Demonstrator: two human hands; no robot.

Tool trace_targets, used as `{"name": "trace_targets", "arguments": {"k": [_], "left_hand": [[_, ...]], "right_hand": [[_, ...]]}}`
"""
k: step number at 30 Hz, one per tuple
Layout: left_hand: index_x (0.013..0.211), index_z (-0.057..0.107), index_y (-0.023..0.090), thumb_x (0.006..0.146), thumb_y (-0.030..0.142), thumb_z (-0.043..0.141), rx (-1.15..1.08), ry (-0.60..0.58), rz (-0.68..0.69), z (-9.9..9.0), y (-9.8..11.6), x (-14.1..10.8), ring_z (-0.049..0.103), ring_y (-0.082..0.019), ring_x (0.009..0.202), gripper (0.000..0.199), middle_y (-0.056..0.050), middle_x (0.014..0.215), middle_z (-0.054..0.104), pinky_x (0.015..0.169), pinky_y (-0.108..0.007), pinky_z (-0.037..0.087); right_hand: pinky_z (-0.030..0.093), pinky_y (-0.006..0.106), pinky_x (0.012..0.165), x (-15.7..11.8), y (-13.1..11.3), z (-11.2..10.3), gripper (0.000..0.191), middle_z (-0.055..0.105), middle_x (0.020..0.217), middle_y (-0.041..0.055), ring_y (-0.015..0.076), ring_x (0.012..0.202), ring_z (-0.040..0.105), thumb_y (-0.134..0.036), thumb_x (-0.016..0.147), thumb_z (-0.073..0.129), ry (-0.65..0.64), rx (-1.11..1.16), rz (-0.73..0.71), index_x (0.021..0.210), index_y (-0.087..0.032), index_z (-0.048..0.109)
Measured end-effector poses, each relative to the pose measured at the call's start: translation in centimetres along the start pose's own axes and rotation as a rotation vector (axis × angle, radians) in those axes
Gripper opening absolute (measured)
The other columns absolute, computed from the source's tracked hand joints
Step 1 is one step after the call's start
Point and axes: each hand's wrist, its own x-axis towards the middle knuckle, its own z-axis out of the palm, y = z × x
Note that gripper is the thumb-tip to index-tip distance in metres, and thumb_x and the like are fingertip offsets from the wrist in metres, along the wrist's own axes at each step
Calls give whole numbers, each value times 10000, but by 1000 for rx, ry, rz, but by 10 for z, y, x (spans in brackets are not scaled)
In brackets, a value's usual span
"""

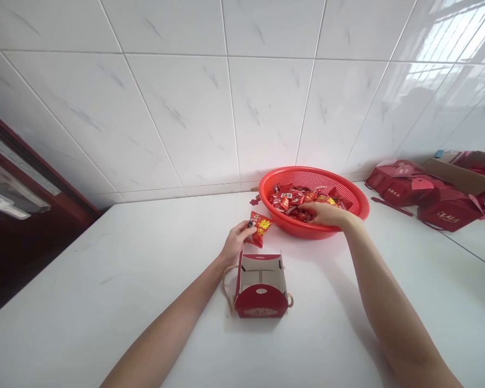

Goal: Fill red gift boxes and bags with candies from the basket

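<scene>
My left hand (238,241) pinches a small red and yellow packet (262,228) just beyond an open red box (261,302). The box stands upright on the white table, its pale inside showing, with rope handles at its sides. My right hand (321,213) reaches into a red plastic basket (313,230) with its fingers down among red wrapped sweets (288,198). Its fingertips are hidden there, so what they hold, if anything, does not show.
Several red folded boxes (448,209) sit at the right beside an open cardboard box (455,177). A tiled wall (186,124) runs along the table's back edge. Behind the left hand lies a small dark red piece (254,201).
</scene>
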Motion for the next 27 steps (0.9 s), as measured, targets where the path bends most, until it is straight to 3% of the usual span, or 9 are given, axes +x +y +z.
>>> {"name": "trace_targets", "arguments": {"k": [2,5,13,20,27], "left_hand": [[838,723,163,637,340,837,0,-2,0,0,1,0,651,-179,752,291,-28,820,731,705,-296,518],[839,730,163,641,338,835,5,-9,1,1,1,-1,657,-188,761,285,-36,822,736,712,-301,520],[836,743,165,656,324,814,10,4,21,-2,0,1,647,-192,772,250,-41,831,731,705,-293,505],[805,729,171,631,322,806,-19,29,40,-1,0,-1,640,-179,756,242,-18,804,716,700,-289,506],[806,733,164,637,304,797,-10,15,21,2,3,-5,657,-192,734,228,-31,784,723,683,-299,526]], "right_hand": [[492,505,1022,-1,0,-1,651,590,1463,61,383,1288,581,-234,785,635,-38,-8,-5,1426,-342,594],[505,458,1019,-2,2,-3,618,609,1443,2,343,1257,612,-243,821,598,-123,11,-57,1417,-407,592],[538,386,967,2,3,6,577,678,1334,13,287,1178,647,-165,765,623,-165,194,-272,1302,-364,694],[532,351,938,-1,-24,11,531,716,1247,46,252,1095,678,-111,792,589,-104,168,-277,1280,-287,702],[515,384,947,-3,-29,8,602,711,1277,-32,273,1146,665,-133,784,573,-173,104,-170,1300,-428,667]]}}
